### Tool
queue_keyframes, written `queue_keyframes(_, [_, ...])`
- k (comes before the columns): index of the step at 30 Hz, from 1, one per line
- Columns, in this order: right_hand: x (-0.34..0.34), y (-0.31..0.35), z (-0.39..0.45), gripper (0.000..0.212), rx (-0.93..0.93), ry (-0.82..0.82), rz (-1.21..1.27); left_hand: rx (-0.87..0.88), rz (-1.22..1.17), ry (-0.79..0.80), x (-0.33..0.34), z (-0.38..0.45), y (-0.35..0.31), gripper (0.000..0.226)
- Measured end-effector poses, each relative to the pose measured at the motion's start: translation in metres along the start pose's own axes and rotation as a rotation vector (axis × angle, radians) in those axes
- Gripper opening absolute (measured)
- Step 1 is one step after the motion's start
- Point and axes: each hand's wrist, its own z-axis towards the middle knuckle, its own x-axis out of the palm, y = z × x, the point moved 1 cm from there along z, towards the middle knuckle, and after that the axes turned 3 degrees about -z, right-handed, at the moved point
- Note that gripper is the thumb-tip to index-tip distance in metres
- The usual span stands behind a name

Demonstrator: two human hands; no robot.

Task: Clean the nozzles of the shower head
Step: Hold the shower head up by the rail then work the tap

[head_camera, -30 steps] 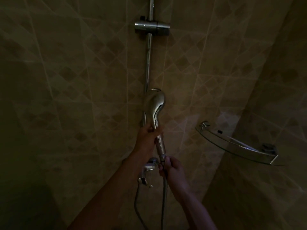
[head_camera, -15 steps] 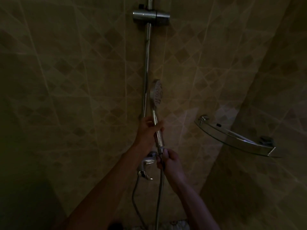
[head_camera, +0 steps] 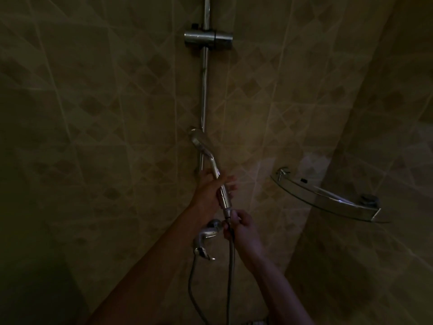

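The chrome shower head [head_camera: 202, 143] is off its holder, held upright in front of the tiled wall and tilted to the left, its nozzle face mostly turned away in the dim light. My left hand [head_camera: 212, 192] wraps around its handle, fingertips showing on the right side. My right hand [head_camera: 240, 227] pinches the hose nut at the base of the handle. The metal hose [head_camera: 230, 273] hangs straight down from there and loops at the lower left.
A vertical chrome rail [head_camera: 204, 90] with an empty slider holder [head_camera: 208, 39] runs up the wall. A mixer tap with lever [head_camera: 206, 240] sits under my hands. A glass corner shelf [head_camera: 328, 195] sticks out at the right.
The shower head has rotated in my hands, its face turning from right-facing to the left and tilting. My right hand stays on the hose nut. The view has shifted down slightly.
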Motion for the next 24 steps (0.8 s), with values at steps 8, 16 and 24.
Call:
queue_keyframes(8, [-0.006, 0.001, -0.011, 0.028, -0.001, 0.0, -0.021, 0.021, 0.013, -0.046, -0.001, -0.005, 0.008, 0.005])
queue_keyframes(16, [-0.008, 0.01, -0.029, 0.031, 0.003, -0.002, 0.007, 0.016, 0.015, -0.017, -0.005, -0.011, 0.009, 0.022])
queue_keyframes(24, [-0.005, 0.017, -0.038, 0.024, -0.028, -0.037, -0.006, 0.072, 0.205, 0.018, 0.003, -0.011, 0.008, 0.01])
